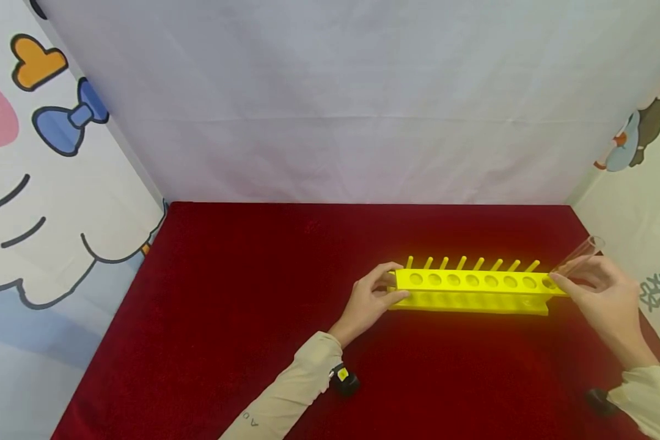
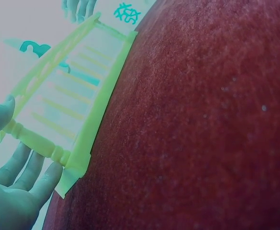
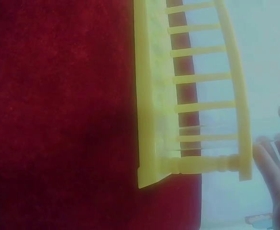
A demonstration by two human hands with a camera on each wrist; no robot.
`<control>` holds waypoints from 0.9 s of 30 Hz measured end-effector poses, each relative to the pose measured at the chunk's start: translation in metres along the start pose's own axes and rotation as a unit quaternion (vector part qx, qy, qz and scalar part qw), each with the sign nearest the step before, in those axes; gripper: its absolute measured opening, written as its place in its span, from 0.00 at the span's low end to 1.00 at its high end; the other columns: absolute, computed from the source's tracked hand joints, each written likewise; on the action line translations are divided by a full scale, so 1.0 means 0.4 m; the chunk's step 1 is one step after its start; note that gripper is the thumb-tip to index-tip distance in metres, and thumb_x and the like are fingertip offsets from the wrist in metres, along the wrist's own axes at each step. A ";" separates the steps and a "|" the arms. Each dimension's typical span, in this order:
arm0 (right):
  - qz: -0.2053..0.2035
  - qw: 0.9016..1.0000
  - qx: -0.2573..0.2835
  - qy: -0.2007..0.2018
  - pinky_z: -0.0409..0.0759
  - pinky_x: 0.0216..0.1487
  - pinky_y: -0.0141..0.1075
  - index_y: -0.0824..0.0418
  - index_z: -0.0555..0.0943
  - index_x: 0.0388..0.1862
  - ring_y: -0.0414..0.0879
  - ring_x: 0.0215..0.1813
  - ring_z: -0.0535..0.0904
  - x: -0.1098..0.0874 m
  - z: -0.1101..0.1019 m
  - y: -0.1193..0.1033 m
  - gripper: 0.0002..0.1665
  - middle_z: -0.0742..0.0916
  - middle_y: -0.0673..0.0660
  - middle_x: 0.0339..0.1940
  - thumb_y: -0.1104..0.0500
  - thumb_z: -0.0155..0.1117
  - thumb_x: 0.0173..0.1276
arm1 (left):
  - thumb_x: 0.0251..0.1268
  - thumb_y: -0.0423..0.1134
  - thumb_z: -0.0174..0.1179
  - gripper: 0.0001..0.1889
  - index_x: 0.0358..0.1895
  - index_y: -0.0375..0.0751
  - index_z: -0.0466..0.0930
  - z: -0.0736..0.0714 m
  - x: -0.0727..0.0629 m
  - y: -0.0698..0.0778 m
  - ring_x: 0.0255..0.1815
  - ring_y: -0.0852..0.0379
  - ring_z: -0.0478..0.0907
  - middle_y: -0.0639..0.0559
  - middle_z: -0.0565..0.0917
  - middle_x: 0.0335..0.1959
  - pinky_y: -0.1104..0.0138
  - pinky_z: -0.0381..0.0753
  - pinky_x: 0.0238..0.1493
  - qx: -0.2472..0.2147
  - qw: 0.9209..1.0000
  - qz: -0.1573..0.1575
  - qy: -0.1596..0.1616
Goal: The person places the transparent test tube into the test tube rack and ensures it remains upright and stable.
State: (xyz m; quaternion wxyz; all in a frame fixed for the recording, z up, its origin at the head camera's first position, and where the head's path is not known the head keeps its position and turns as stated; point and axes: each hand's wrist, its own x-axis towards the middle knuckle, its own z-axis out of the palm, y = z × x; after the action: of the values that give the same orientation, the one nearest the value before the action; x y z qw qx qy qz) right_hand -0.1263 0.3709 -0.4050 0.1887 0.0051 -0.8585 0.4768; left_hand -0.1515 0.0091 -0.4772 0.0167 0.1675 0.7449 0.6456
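A bright yellow test tube rack (image 1: 462, 291) stands on red cloth, its top bar holed in a row and pegs standing up along the back. My left hand (image 1: 365, 301) grips the rack's left end, thumb at the front; the left wrist view shows fingers around the end post (image 2: 34, 142). At the other end my right hand (image 1: 607, 296) holds a clear glass test tube (image 1: 582, 250) that leans up to the right. Its lower part goes into the rightmost hole, and faint glass outlines show below the top bar in the right wrist view.
Red cloth (image 1: 242, 318) covers the table. A pale curtain (image 1: 330, 104) hangs behind it, with cartoon-printed panels (image 1: 49, 201) on the left and right sides. Dark wrist cameras (image 1: 345, 380) sit at both cuffs.
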 end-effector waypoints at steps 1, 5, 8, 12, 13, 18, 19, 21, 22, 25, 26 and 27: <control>0.000 1.000 0.000 -0.002 0.76 0.35 0.18 0.71 0.75 0.42 0.32 0.35 0.80 0.000 -0.001 0.000 0.15 0.82 0.48 0.34 0.72 0.68 0.56 | 0.57 0.40 0.68 0.24 0.58 0.50 0.74 0.000 0.000 0.001 0.46 0.54 0.78 0.54 0.81 0.44 0.66 0.78 0.48 0.000 1.000 -0.002 0.000; -0.007 1.000 -0.003 -0.012 0.76 0.35 0.18 0.71 0.75 0.43 0.32 0.35 0.80 0.002 -0.002 0.000 0.16 0.82 0.49 0.34 0.72 0.68 0.56 | 0.57 0.41 0.68 0.24 0.58 0.50 0.74 -0.001 -0.001 0.002 0.46 0.56 0.78 0.54 0.81 0.44 0.62 0.78 0.50 0.000 1.000 -0.006 -0.002; -0.011 1.000 -0.002 -0.022 0.76 0.35 0.18 0.71 0.74 0.43 0.32 0.35 0.80 0.003 -0.002 0.001 0.16 0.82 0.49 0.35 0.73 0.68 0.57 | 0.57 0.41 0.68 0.24 0.59 0.49 0.74 -0.002 -0.001 0.000 0.47 0.55 0.78 0.54 0.80 0.44 0.59 0.77 0.51 0.000 1.000 -0.004 -0.002; -0.010 1.000 -0.009 -0.027 0.76 0.36 0.18 0.71 0.74 0.43 0.30 0.36 0.80 0.004 -0.002 0.003 0.16 0.82 0.48 0.35 0.72 0.68 0.57 | 0.57 0.42 0.68 0.24 0.59 0.49 0.74 -0.002 0.000 -0.002 0.48 0.52 0.78 0.53 0.80 0.44 0.62 0.78 0.50 0.004 1.000 -0.004 -0.003; -0.009 1.000 -0.012 -0.027 0.76 0.36 0.17 0.70 0.74 0.43 0.30 0.37 0.80 0.004 -0.002 0.003 0.16 0.82 0.47 0.35 0.71 0.68 0.57 | 0.57 0.42 0.68 0.25 0.59 0.48 0.73 -0.001 0.000 -0.003 0.48 0.51 0.78 0.53 0.80 0.44 0.64 0.78 0.49 0.005 1.000 -0.005 -0.003; -0.003 0.999 -0.015 -0.032 0.75 0.37 0.17 0.69 0.73 0.44 0.29 0.37 0.80 0.006 -0.003 0.002 0.17 0.82 0.45 0.34 0.70 0.68 0.57 | 0.58 0.41 0.67 0.25 0.60 0.48 0.73 -0.001 0.002 0.000 0.49 0.49 0.78 0.52 0.80 0.45 0.68 0.78 0.48 0.010 1.000 -0.008 -0.003; -0.002 0.999 -0.013 -0.034 0.75 0.37 0.17 0.69 0.73 0.45 0.29 0.37 0.79 0.006 -0.003 0.003 0.18 0.82 0.45 0.34 0.70 0.68 0.57 | 0.58 0.41 0.67 0.25 0.60 0.48 0.73 -0.001 0.001 0.000 0.49 0.49 0.77 0.52 0.80 0.46 0.68 0.78 0.48 0.011 1.000 -0.007 -0.003; 0.002 0.999 -0.017 -0.036 0.75 0.37 0.17 0.67 0.73 0.46 0.29 0.37 0.79 0.003 -0.004 0.005 0.19 0.82 0.44 0.35 0.70 0.69 0.57 | 0.59 0.42 0.67 0.25 0.61 0.50 0.73 -0.002 -0.001 0.003 0.50 0.48 0.77 0.51 0.80 0.47 0.68 0.78 0.48 0.015 1.000 -0.005 -0.005; 0.004 0.999 -0.020 -0.037 0.75 0.37 0.17 0.66 0.72 0.46 0.29 0.37 0.79 0.002 -0.004 0.006 0.19 0.82 0.44 0.35 0.69 0.69 0.58 | 0.59 0.42 0.66 0.25 0.61 0.51 0.72 -0.003 -0.002 0.004 0.51 0.48 0.77 0.50 0.79 0.47 0.68 0.78 0.48 0.016 1.000 -0.004 -0.006; 0.015 0.998 -0.036 -0.040 0.74 0.37 0.16 0.62 0.71 0.48 0.28 0.38 0.78 -0.002 -0.007 0.009 0.21 0.81 0.42 0.37 0.66 0.69 0.59 | 0.60 0.41 0.65 0.25 0.62 0.54 0.71 -0.006 -0.008 0.009 0.52 0.48 0.77 0.49 0.79 0.48 0.68 0.79 0.48 0.019 1.000 0.005 -0.007; 0.019 0.998 -0.044 -0.041 0.74 0.37 0.16 0.60 0.71 0.48 0.27 0.38 0.77 -0.004 -0.009 0.010 0.21 0.81 0.42 0.37 0.65 0.70 0.59 | 0.61 0.41 0.65 0.25 0.62 0.54 0.71 -0.007 -0.009 0.010 0.52 0.48 0.76 0.49 0.79 0.49 0.67 0.79 0.48 0.020 1.000 0.008 -0.006; 0.022 0.998 -0.048 -0.040 0.73 0.37 0.15 0.59 0.72 0.49 0.27 0.38 0.77 -0.005 -0.011 0.012 0.21 0.81 0.42 0.38 0.64 0.70 0.59 | 0.61 0.41 0.64 0.25 0.62 0.54 0.71 -0.009 -0.011 0.011 0.52 0.48 0.76 0.49 0.79 0.49 0.66 0.79 0.48 0.021 1.000 0.012 -0.005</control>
State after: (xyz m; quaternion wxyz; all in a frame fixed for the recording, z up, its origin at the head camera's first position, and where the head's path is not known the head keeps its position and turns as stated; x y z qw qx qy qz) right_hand -0.1241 0.3767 -0.4074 0.1433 -0.0042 -0.8873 0.4384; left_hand -0.1473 0.0051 -0.4733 0.0092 0.1798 0.7559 0.6294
